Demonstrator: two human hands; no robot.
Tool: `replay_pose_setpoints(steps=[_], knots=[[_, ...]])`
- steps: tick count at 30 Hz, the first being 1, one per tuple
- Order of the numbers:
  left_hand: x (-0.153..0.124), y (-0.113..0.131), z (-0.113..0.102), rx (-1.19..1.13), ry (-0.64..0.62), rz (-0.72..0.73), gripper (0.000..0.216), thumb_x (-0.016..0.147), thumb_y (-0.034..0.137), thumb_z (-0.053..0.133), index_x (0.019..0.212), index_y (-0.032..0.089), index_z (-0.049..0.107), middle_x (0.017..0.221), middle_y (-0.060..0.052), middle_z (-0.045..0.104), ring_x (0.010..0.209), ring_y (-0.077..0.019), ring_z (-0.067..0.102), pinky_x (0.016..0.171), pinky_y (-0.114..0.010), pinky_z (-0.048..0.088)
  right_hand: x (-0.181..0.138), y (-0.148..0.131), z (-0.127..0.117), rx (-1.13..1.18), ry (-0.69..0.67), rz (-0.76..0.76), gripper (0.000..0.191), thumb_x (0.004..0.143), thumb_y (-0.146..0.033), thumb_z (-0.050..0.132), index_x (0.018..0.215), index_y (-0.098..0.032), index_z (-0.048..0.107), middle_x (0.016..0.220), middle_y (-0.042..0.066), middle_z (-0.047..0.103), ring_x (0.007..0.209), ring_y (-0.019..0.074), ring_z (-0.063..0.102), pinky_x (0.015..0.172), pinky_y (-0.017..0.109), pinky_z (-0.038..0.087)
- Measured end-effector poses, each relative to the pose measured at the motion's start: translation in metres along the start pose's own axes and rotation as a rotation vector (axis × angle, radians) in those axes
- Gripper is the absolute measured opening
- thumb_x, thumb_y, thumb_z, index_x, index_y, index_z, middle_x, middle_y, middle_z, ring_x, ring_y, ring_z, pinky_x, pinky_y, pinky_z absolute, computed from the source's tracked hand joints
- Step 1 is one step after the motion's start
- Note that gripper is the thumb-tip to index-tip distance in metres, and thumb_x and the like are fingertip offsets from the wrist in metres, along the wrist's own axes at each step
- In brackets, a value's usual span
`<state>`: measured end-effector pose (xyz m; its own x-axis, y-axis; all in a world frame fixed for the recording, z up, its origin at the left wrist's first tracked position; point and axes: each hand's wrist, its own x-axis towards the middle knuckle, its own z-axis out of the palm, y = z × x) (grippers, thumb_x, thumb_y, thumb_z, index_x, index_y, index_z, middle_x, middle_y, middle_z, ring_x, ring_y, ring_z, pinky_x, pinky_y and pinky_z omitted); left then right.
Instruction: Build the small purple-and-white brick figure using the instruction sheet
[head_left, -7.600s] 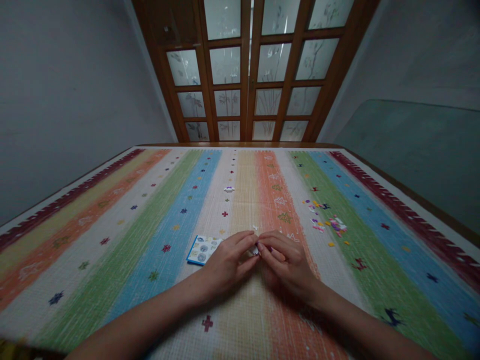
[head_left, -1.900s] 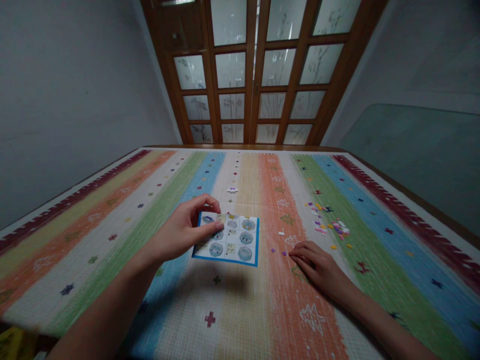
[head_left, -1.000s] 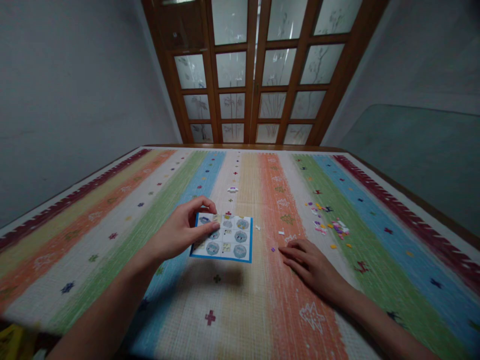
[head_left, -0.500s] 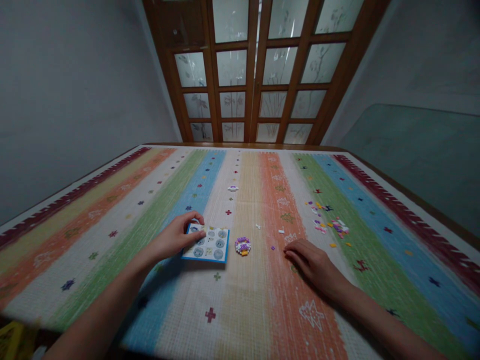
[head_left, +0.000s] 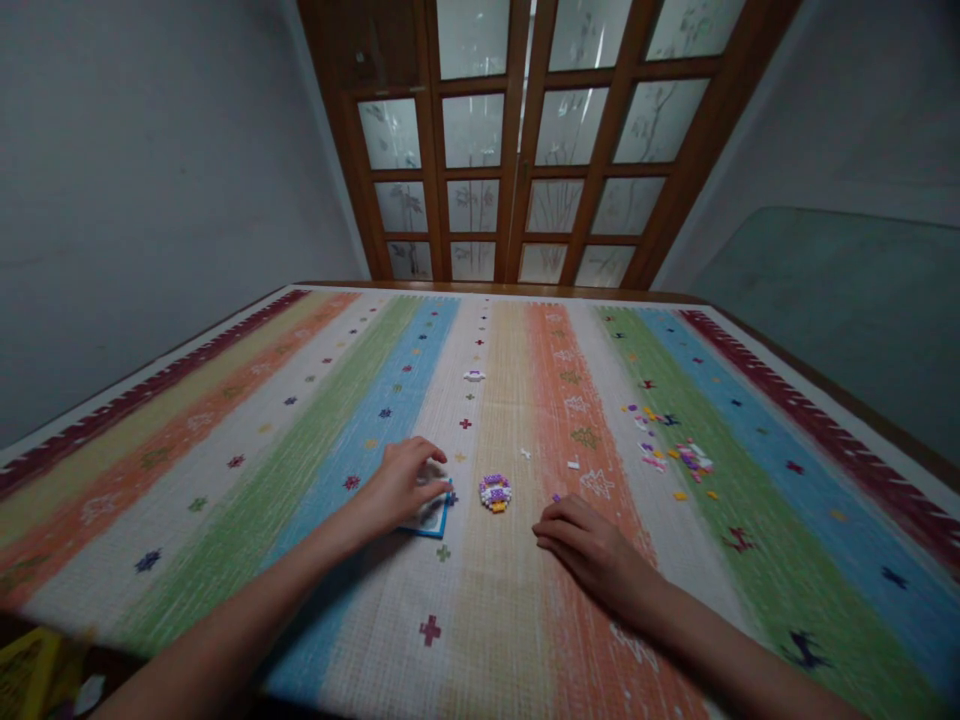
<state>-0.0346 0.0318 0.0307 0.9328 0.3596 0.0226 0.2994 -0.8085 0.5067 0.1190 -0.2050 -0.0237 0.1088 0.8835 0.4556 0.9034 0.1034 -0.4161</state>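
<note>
My left hand [head_left: 400, 484] lies on a small blue-edged picture card [head_left: 435, 518] on the striped cloth, fingers bent over it, so most of the card is hidden. Just right of the card sits a small purple, white and yellow brick figure [head_left: 495, 492], touched by neither hand. My right hand [head_left: 583, 545] rests palm down on the orange stripe with its fingers loosely stretched and nothing in them. A tiny purple piece [head_left: 556, 497] lies just beyond its fingertips.
Several small coloured pieces [head_left: 679, 455] are scattered on the green stripe to the right. A white piece [head_left: 473, 376] lies farther back, and two tiny white bits [head_left: 574, 464] lie beyond the figure. The striped cloth [head_left: 225, 480] covers the table. A wooden glazed door [head_left: 517, 150] stands behind.
My left hand has lowered the card from the air onto the cloth and moved it left, uncovering the brick figure. My right hand has slid slightly left and nearer to me.
</note>
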Motion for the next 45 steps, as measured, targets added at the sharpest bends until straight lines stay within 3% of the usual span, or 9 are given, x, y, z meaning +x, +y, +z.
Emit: replay_pose_setpoints(steps=[6,14,21,26,45], knots=[[0.011,0.021,0.028,-0.081,-0.090,0.077,0.050,0.065,0.044,0.075,0.103,0.016,0.059,0.100,-0.009,0.063,0.096,-0.0262,0.055,0.085,-0.039,0.038,-0.005,0.003,-0.002,0.085,-0.049,0.051,0.025,0.093,-0.015,0.039,0.094,-0.017,0.064,0.088,0.010,0.063,0.082,0.0164,0.059,0.071,0.030,0.051],[0.014,0.030,0.045,-0.154,-0.064,0.105,0.031,0.072,0.036,0.071,0.096,0.017,0.062,0.096,-0.008,0.063,0.092,-0.0241,0.054,0.082,-0.037,0.039,0.032,-0.001,-0.019,0.155,-0.017,0.210,0.016,0.088,-0.017,0.048,0.087,-0.018,0.065,0.084,0.007,0.068,0.079,0.0175,0.061,0.072,0.032,0.050],[0.016,0.034,0.050,-0.171,-0.058,0.144,0.031,0.074,0.033,0.071,0.099,0.016,0.062,0.096,-0.007,0.063,0.092,-0.0232,0.053,0.082,-0.037,0.039,0.074,-0.005,-0.007,0.184,-0.075,0.261,0.014,0.082,-0.012,0.055,0.084,-0.016,0.068,0.080,0.007,0.069,0.074,0.0157,0.062,0.069,0.028,0.048],[0.017,0.032,0.052,-0.176,-0.057,0.141,0.026,0.073,0.035,0.071,0.089,0.016,0.063,0.092,-0.006,0.063,0.090,-0.0234,0.053,0.083,-0.039,0.038,0.076,-0.010,-0.002,0.163,-0.165,0.258,0.014,0.080,-0.009,0.057,0.081,-0.016,0.069,0.080,0.007,0.070,0.074,0.0161,0.063,0.070,0.029,0.048],[0.018,0.034,0.050,-0.198,-0.068,0.131,0.018,0.077,0.031,0.066,0.086,0.016,0.061,0.090,-0.006,0.063,0.089,-0.0229,0.054,0.083,-0.040,0.038,0.088,-0.018,-0.005,0.239,-0.234,0.447,0.019,0.071,-0.003,0.057,0.070,-0.016,0.071,0.069,0.005,0.070,0.061,0.0135,0.059,0.060,0.024,0.042]])
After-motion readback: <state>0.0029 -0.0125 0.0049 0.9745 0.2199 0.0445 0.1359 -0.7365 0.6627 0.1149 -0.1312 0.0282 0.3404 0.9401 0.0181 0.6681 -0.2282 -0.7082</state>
